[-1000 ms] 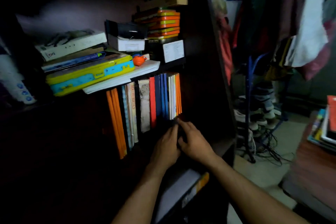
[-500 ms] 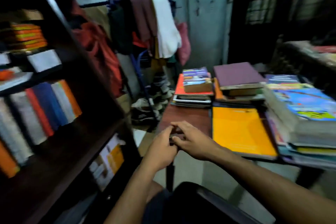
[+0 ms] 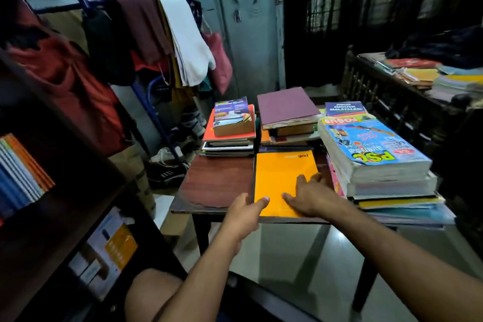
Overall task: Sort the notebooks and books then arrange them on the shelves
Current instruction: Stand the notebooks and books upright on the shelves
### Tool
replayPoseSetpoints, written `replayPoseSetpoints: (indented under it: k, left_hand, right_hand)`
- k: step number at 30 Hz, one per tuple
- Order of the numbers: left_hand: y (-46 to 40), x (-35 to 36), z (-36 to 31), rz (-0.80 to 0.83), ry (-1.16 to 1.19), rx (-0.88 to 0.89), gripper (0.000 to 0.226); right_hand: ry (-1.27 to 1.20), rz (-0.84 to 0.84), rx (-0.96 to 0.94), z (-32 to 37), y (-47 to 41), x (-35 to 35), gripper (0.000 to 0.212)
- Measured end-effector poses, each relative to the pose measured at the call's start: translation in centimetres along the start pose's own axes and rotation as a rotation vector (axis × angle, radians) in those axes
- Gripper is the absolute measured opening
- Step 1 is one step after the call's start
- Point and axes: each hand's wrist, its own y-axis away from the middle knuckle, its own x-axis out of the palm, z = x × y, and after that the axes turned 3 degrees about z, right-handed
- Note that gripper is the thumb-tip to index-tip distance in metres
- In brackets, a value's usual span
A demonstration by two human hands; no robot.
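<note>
Both hands [image 3: 311, 197] on orange notebook [image 3: 283, 178]

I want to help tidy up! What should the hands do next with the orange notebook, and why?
Probably lift it. The left hand pinches the orange notebook at its near corner, the right hand lies flat on its cover, and it sits alone on the table.

Home bedroom: clothes rack [image 3: 146, 34], bookshelf [image 3: 65, 191].
</note>
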Motion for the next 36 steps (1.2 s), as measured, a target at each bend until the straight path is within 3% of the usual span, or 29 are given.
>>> replayPoseSetpoints:
  k: [2, 7, 13, 17, 20, 26, 28, 32, 36]
  left_hand:
    - [-0.5, 0.5, 0.0, 0.002, 0.114, -0.059, 0.062]
    - [0.6, -0.6, 0.2, -0.023, 0.249, -0.181, 0.058]
    - [3.8, -4.8, 3.2, -0.129, 0.447, -0.095, 0.026]
    - [7.0, -11.7, 4.4, -0.331, 0.435, 0.059, 0.021]
    - [9.5, -18.4, 5.1, -0.468, 0.461, 0.103, 0.018]
    - [14.2, -29.6, 7.6, -0.59, 0.56, 0.191, 0.051]
    - [14.7, -32.1, 9.3, -0.65, 0.549, 0.193, 0.05]
    - [15.3, -36.1, 13.6, -0.728, 0.319, 0.038, 0.053]
    - [15.9, -39.0, 15.9, -0.851, -0.481, -0.185, 0.062]
  right_hand:
    - [-0.004, 0.016, -0.021, 0.1, -0.2, -0.3, 0.091]
    - [-0.036, 0.032, -0.144, 0.9, 1.0, -0.5, 0.078]
    - [-0.114, 0.042, -0.332, 5.1, 2.2, 2.3, 0.074]
    - [-0.258, 0.054, -0.529, 11.3, 3.3, 3.1, 0.066]
    - [-0.318, -0.057, -0.718, 17.8, 4.6, 3.1, 0.063]
    - [-0.309, -0.055, -0.971, 30.6, 7.2, 3.3, 0.063]
    - [-0.236, -0.008, -1.023, 33.8, 7.6, 4.5, 0.067]
    - [0.144, 0.112, -1.115, 38.7, 7.1, 9.4, 0.104]
    - [0.209, 0.093, -1.179, 39.6, 5.9, 12.7, 0.11]
